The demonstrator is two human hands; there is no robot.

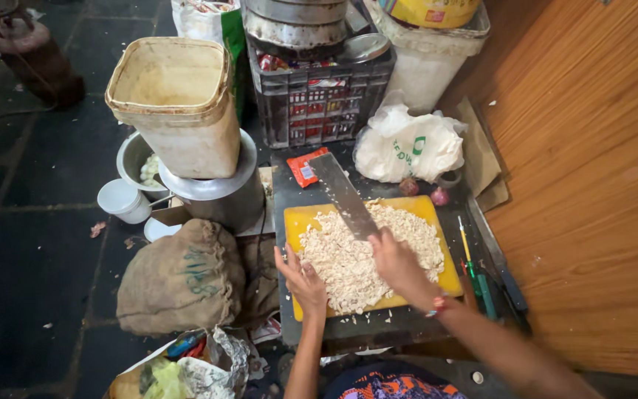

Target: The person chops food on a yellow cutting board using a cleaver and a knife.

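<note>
The left hand (304, 277) lay spread and empty at the near-left edge of the chopped white heap (367, 251), banking it up on the yellow board (295, 222), so the chopping looked well along. To its right, the right hand (396, 258) was closed round the grip of the big cleaver (342, 193), blade raised up-left; the next chop, I'd judge, wanted those left fingers kept back. Room was tight: sack (182, 277) left, wooden wall (592, 185) right.
</note>
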